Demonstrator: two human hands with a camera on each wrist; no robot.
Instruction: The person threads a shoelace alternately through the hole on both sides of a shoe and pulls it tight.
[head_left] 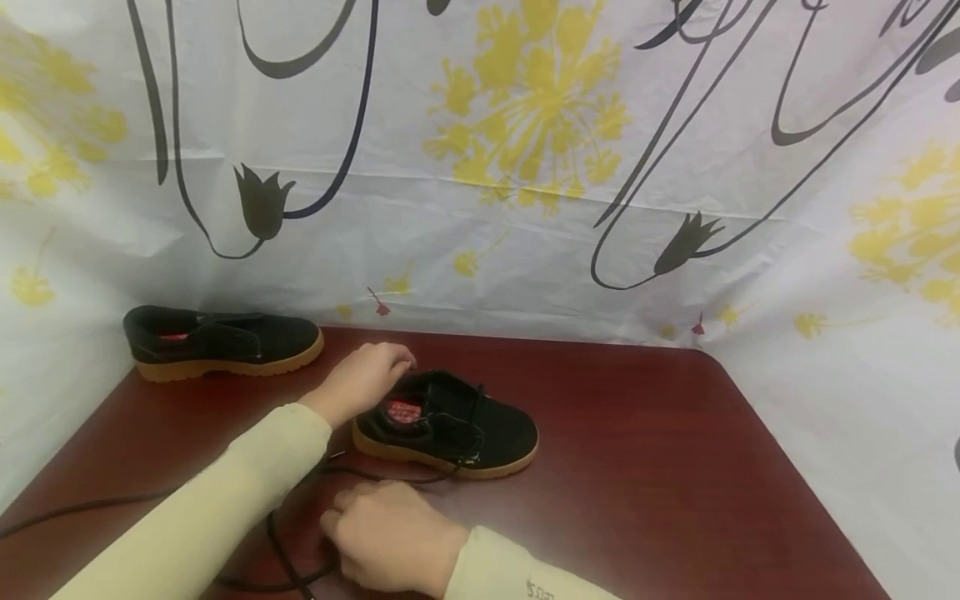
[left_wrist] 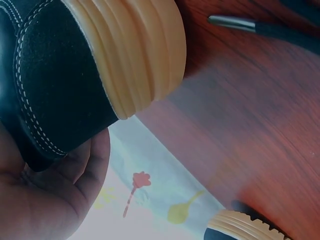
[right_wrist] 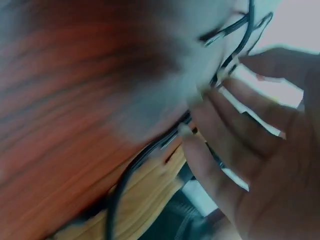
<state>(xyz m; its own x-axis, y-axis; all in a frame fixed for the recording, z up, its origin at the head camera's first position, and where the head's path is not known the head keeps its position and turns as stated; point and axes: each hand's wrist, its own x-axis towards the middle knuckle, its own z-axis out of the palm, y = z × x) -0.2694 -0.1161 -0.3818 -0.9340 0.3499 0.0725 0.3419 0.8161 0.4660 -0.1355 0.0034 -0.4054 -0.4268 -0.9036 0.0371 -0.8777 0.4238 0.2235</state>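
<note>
A black suede shoe with a tan sole [head_left: 480, 425] stands near the middle of the dark red table [head_left: 637, 467]. My left hand [head_left: 360, 379] grips its heel; the left wrist view shows the heel [left_wrist: 55, 85] against my palm [left_wrist: 50, 195]. A loose black lace [head_left: 390, 479] trails from the shoe onto the table, its metal tip [left_wrist: 235, 21] lying free. My right hand [head_left: 390, 542] rests on the table in front of the shoe. Its fingers [right_wrist: 235, 125] are spread and fairly straight, touching the lace [right_wrist: 145, 155]. That view is blurred.
The matching second shoe [head_left: 225, 340] sits at the table's back left corner, its sole edge [left_wrist: 245, 227] also visible. A black cord [head_left: 75, 506] runs in from the left edge. White cloth with yellow flowers [head_left: 480, 208] walls the table on three sides.
</note>
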